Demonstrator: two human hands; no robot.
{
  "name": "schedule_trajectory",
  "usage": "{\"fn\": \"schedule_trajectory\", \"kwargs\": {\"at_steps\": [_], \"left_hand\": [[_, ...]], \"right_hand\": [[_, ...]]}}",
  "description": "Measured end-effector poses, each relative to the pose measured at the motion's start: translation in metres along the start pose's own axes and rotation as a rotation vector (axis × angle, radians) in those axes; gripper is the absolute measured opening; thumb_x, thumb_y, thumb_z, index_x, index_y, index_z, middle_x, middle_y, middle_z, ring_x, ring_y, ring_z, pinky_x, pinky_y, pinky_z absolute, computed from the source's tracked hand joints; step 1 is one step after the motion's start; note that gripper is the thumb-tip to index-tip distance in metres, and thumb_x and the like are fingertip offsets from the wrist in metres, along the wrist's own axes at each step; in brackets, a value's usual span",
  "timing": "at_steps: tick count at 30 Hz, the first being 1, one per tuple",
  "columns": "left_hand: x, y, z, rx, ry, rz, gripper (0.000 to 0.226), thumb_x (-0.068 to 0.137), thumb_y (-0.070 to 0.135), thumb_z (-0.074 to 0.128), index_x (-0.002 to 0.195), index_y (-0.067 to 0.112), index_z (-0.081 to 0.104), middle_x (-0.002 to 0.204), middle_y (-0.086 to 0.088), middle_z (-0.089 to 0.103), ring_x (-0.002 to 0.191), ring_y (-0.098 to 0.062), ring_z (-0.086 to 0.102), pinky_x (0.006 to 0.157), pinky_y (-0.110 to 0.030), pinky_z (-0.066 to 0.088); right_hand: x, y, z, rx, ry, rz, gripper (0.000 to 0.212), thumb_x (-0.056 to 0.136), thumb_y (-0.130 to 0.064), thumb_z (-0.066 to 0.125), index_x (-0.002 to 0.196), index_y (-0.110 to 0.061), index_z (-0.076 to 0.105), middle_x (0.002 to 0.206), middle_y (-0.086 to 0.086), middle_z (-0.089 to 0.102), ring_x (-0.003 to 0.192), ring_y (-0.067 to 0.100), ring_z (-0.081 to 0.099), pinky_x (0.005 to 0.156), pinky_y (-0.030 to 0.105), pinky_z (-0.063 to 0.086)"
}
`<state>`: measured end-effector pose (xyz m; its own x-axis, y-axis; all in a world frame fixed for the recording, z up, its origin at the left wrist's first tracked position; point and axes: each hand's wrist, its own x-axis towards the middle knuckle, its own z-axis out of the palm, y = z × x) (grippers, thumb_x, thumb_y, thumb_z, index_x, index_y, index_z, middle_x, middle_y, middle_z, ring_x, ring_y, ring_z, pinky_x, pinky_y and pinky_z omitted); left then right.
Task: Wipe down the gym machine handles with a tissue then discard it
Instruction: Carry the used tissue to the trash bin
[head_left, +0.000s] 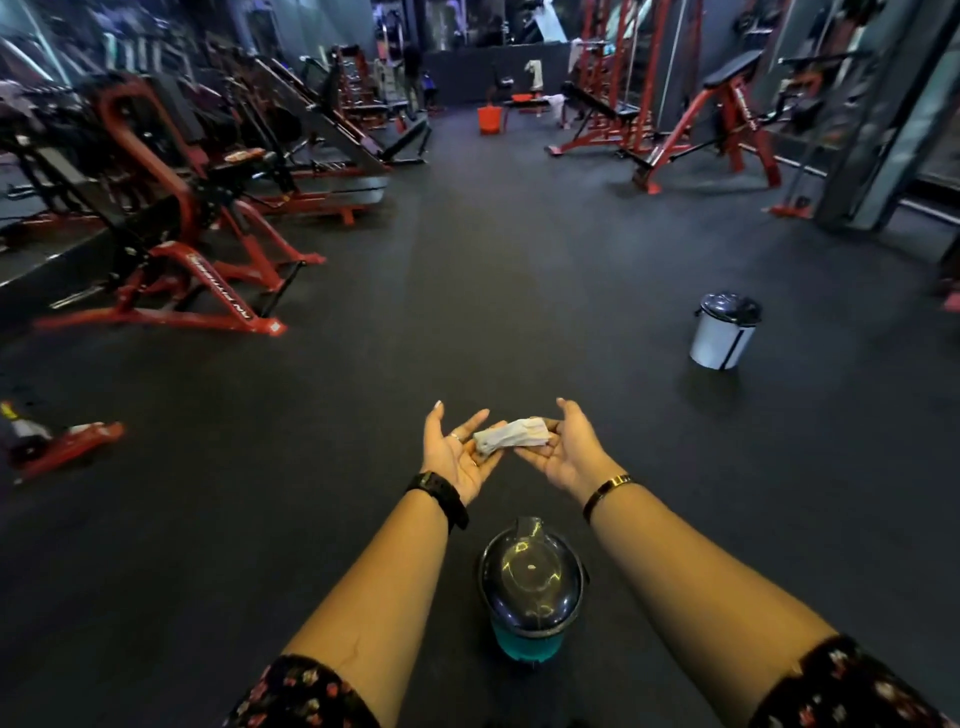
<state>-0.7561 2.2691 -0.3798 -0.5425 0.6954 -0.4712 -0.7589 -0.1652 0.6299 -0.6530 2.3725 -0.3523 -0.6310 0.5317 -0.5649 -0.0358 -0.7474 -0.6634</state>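
Note:
A crumpled whitish tissue lies across the fingers of both my hands, held out in front of me over the dark floor. My left hand is palm up with straight fingers, and the tissue's left end rests on them. My right hand is also palm up, its fingers loosely under the tissue's right end. Below my forearms stands a small teal bin with a shut dark domed lid.
A white pedal bin with a dark lid stands on the floor at the right. Red and black gym machines line the left side, with more at the far right. An orange bucket is far ahead. A person stands in the distance.

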Motion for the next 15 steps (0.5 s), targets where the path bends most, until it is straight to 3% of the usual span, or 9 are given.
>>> {"fn": "schedule_trajectory", "kwargs": {"at_steps": [6, 12, 15], "left_hand": [[0.01, 0.011, -0.011, 0.007, -0.057, -0.066, 0.065, 0.093, 0.063, 0.039, 0.112, 0.005, 0.061, 0.114, -0.023, 0.065, 0.093, -0.03, 0.066, 0.072, -0.036, 0.053], [0.016, 0.016, -0.009, 0.01, -0.095, -0.09, 0.064, 0.093, 0.062, 0.039, 0.111, 0.005, 0.062, 0.115, -0.023, 0.065, 0.093, -0.031, 0.066, 0.076, -0.037, 0.054], [0.019, 0.018, -0.007, 0.007, -0.101, -0.088, 0.062, 0.093, 0.061, 0.04, 0.108, 0.005, 0.062, 0.117, -0.024, 0.064, 0.094, -0.031, 0.065, 0.085, -0.038, 0.052]], "right_hand": [[0.007, 0.009, 0.007, 0.034, 0.046, -0.017, 0.048, 0.1, -0.043, 0.038, 0.115, 0.0, 0.051, 0.096, 0.021, 0.067, 0.083, 0.03, 0.068, 0.067, 0.037, 0.054], [0.01, 0.007, 0.011, 0.053, 0.08, -0.044, 0.047, 0.1, -0.041, 0.039, 0.119, 0.001, 0.049, 0.103, 0.023, 0.065, 0.088, 0.031, 0.066, 0.077, 0.039, 0.053], [0.012, 0.006, 0.013, 0.062, 0.09, -0.053, 0.048, 0.1, -0.041, 0.041, 0.121, 0.002, 0.049, 0.106, 0.024, 0.065, 0.088, 0.032, 0.067, 0.073, 0.039, 0.054]]}}
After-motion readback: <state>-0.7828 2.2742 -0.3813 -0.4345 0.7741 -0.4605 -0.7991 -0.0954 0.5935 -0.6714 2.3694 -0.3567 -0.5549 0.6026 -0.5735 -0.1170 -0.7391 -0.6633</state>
